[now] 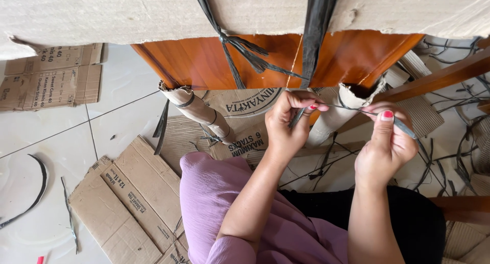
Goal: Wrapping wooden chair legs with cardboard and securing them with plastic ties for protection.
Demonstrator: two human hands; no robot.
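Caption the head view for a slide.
Left hand and right hand pull a black strap taut beside a paper-wrapped wooden leg, cardboard on the floor.

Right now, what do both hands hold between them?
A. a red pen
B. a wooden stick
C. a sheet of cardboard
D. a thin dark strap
D: the left hand and right hand pinch a thin dark strap, stretched between them below the wrapped furniture.
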